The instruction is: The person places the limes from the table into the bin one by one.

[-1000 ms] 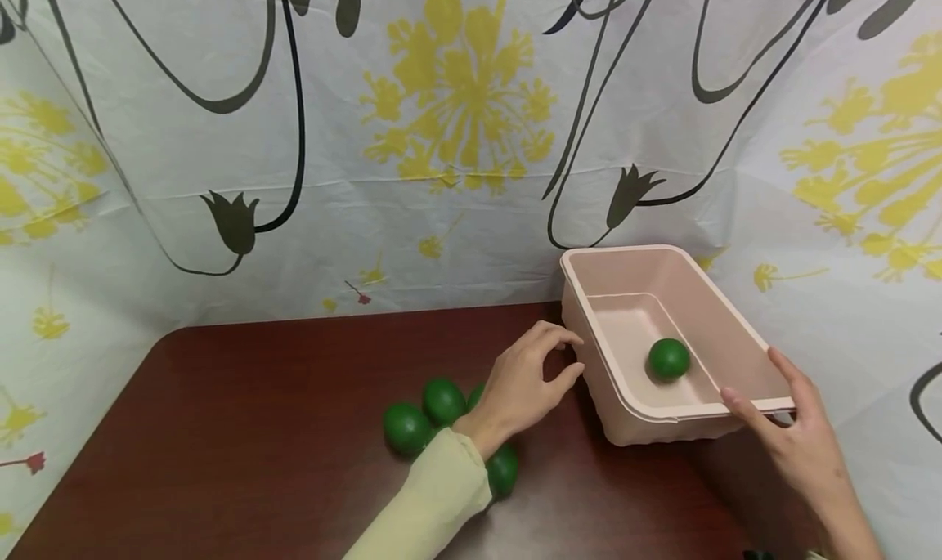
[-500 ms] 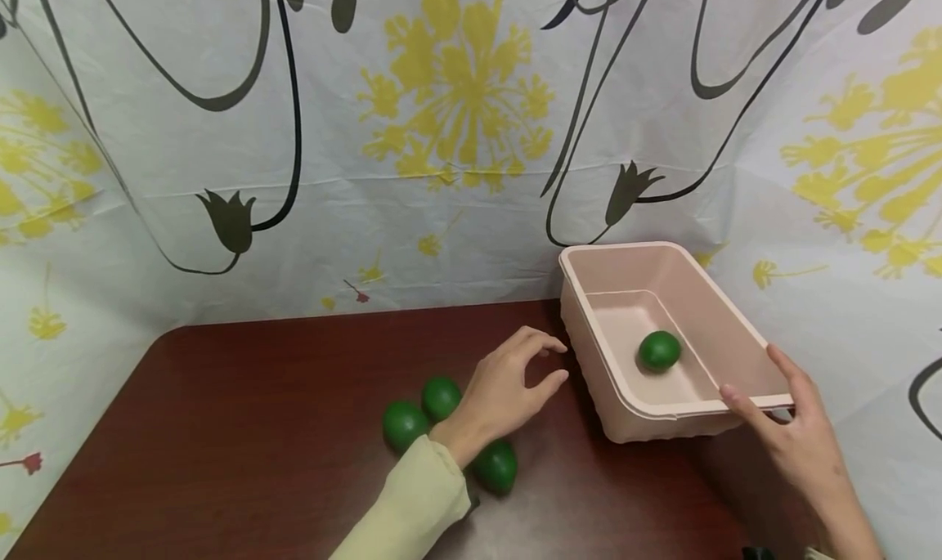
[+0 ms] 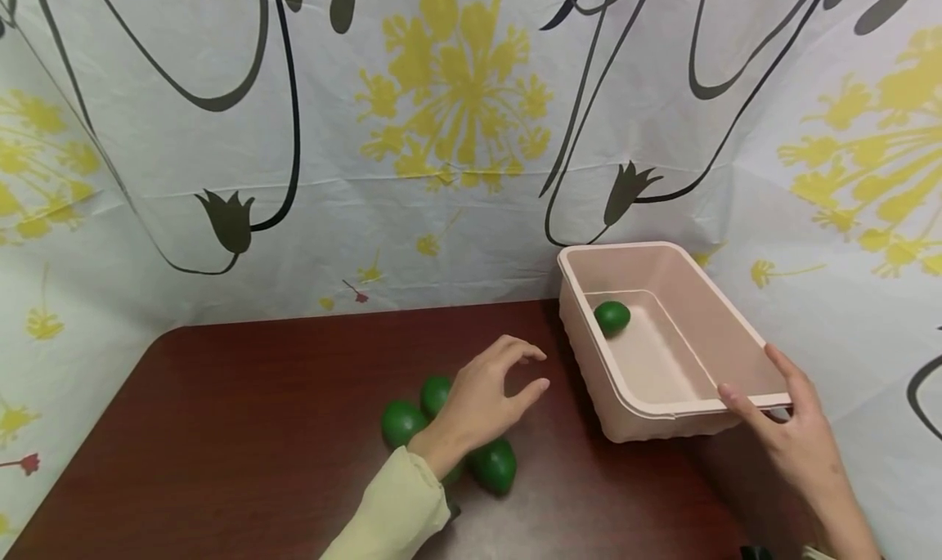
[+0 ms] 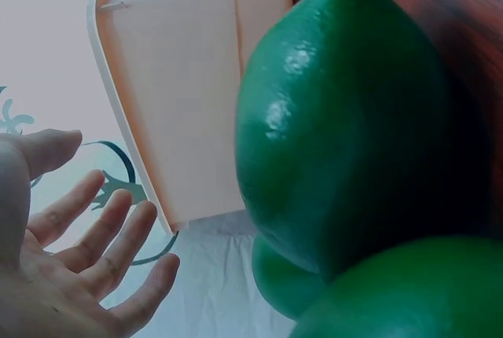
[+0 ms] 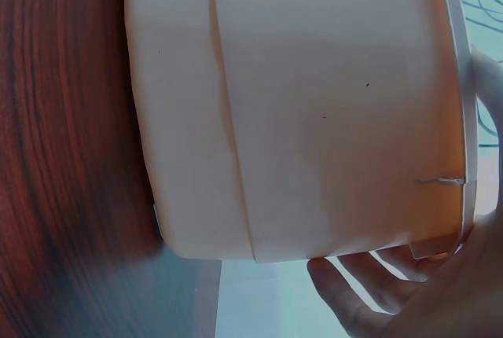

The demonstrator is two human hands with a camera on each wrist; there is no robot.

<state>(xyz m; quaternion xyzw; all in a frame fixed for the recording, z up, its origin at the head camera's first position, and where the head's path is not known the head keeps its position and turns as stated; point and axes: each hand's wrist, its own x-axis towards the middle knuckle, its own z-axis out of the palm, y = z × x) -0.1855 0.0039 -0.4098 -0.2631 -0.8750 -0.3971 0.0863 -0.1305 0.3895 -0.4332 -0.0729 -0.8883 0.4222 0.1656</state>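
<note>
A pale pink plastic bin (image 3: 589,364) stands at the right of the table, with one green lime (image 3: 612,319) inside against its left wall. My right hand (image 3: 798,437) grips the bin's near right corner, thumb over the rim and fingers along the outer side (image 5: 369,283). Between the bin and a cluster of limes, my left hand (image 3: 478,396) hovers with nothing in it, its fingers loosely bent and thumb apart. Limes under and beside that wrist include a left one (image 3: 403,423) and a right one (image 3: 493,466); the forearm partly hides others.
The dark red-brown table (image 3: 243,429) reaches left and toward me. Behind it hangs a white cloth (image 3: 331,151) with yellow and grey flower prints, close to the bin's far end. A small black object (image 3: 756,553) shows at the bottom right edge.
My left hand has drawn back leftward and down, away from the bin. Inside, the lime has rolled to the left wall. My right hand keeps its grip on the corner.
</note>
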